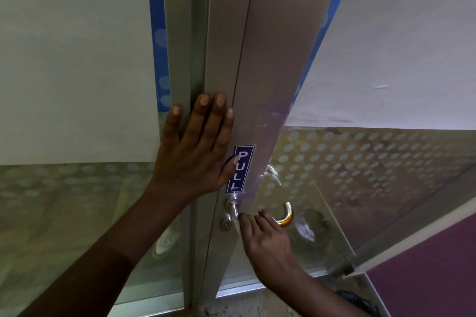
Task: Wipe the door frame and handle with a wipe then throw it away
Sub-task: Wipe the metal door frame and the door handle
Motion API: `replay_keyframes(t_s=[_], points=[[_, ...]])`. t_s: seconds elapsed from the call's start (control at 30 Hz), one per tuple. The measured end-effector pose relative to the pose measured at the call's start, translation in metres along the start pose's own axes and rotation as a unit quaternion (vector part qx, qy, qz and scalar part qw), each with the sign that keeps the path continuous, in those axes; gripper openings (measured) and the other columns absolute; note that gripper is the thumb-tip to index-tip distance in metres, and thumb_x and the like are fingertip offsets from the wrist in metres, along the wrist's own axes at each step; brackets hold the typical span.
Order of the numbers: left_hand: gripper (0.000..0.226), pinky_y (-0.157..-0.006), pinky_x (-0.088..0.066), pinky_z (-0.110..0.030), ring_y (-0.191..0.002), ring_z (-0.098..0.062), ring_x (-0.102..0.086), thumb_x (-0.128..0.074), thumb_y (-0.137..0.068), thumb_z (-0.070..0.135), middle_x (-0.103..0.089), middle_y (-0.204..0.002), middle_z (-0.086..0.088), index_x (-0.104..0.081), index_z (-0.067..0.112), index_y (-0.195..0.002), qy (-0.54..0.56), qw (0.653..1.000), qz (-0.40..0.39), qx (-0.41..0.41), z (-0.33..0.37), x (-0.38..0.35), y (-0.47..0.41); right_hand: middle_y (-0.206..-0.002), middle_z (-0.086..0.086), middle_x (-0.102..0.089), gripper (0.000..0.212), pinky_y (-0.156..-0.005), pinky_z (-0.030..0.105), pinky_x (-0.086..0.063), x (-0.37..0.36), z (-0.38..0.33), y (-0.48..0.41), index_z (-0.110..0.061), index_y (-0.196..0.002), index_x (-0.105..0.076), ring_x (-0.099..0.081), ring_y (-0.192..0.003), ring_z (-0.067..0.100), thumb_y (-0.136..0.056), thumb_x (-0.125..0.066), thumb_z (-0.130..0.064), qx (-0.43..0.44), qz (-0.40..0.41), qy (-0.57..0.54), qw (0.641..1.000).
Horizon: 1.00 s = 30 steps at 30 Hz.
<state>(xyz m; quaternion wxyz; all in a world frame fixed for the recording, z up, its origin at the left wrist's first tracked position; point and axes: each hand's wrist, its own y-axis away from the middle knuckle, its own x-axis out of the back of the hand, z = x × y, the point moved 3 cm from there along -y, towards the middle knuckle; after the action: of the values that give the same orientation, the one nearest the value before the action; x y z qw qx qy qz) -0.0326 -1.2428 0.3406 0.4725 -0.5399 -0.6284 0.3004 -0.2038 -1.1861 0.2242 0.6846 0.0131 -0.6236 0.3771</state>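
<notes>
Place: office or commercial interior, most likely.
Door: aluminium door frame [257, 59] with glazed panels, seen at 12 o'clock.
Sign: blue "PULL" sticker [240, 169] fixed above the lever handle [284, 216].
Glass: frosted dot film [373, 162] applied at 3 o'clock and 9 o'clock.
Trim: blue strip [158, 33] run beside the frame, 11 o'clock.
Floor: purple surface [425, 278] seen at 4 o'clock.

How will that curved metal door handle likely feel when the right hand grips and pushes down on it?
The door handle looks like polished metal, so it is probably stiff and rather slick under the right hand. Its single round mount by the keyhole suggests it may pivot instead of staying fixed. The left hand is flat on the door frame, likely bracing it.
</notes>
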Motion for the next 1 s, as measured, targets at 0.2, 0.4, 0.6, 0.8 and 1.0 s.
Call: replay_keyframes(t_s=[0.2,0.4,0.6,0.8,1.0], points=[[0.08,-0.122,0.006,-0.055,-0.153,-0.033,0.003,-0.036,-0.097,0.05,0.006,-0.165,-0.018,-0.012,0.0,-0.156,0.007,1.0,-0.001,0.0,0.0,0.0,-0.001,-0.07,0.003,-0.062,0.028,-0.087,0.035,-0.054,0.005,0.031,0.004,-0.008,-0.091,-0.069,-0.058,-0.062,0.02,-0.083,-0.044,0.001,0.069,-0.008,0.004,0.998],[0.08,-0.122,0.006,-0.055,-0.153,-0.033,0.003,-0.035,-0.098,0.05,0.006,-0.165,-0.018,-0.012,-0.001,-0.155,0.0,1.0,-0.001,-0.003,0.002,0.001,-0.001,-0.055,0.001,-0.058,0.02,-0.076,0.031,-0.057,0.001,0.013,-0.003,-0.015,-0.071,-0.067,-0.058,-0.053,0.02,-0.058,-0.075,-0.002,-0.024,-0.081,-0.004,0.996],[0.081,-0.122,0.005,-0.056,-0.153,-0.034,0.001,-0.038,-0.097,0.051,-0.004,-0.165,-0.02,-0.017,-0.001,-0.155,-0.003,1.0,-0.001,0.0,0.001,-0.001,0.001,-0.053,0.002,-0.059,0.023,-0.073,0.03,-0.058,-0.001,-0.003,-0.008,-0.015,-0.065,-0.066,-0.058,-0.051,0.02,-0.052,-0.079,-0.002,-0.076,-0.101,-0.016,0.992],[0.082,-0.122,0.007,-0.056,-0.153,-0.035,0.0,-0.039,-0.098,0.053,0.0,-0.165,-0.018,-0.016,-0.001,-0.156,-0.011,1.0,-0.005,0.002,0.0,-0.003,0.003,-0.054,0.005,-0.061,0.014,-0.075,0.033,-0.059,-0.007,-0.014,-0.01,-0.01,-0.071,-0.07,-0.06,-0.052,0.021,-0.062,-0.064,-0.003,-0.088,-0.062,-0.03,0.994],[0.08,-0.122,0.007,-0.055,-0.153,-0.034,0.002,-0.038,-0.099,0.052,0.002,-0.165,-0.017,-0.016,-0.001,-0.156,-0.011,1.0,-0.006,-0.002,-0.001,0.0,0.001,-0.067,0.002,-0.063,0.019,-0.081,0.032,-0.055,-0.006,0.023,0.008,-0.011,-0.085,-0.07,-0.059,-0.062,0.021,-0.068,-0.073,-0.003,0.01,0.001,-0.069,0.998]])
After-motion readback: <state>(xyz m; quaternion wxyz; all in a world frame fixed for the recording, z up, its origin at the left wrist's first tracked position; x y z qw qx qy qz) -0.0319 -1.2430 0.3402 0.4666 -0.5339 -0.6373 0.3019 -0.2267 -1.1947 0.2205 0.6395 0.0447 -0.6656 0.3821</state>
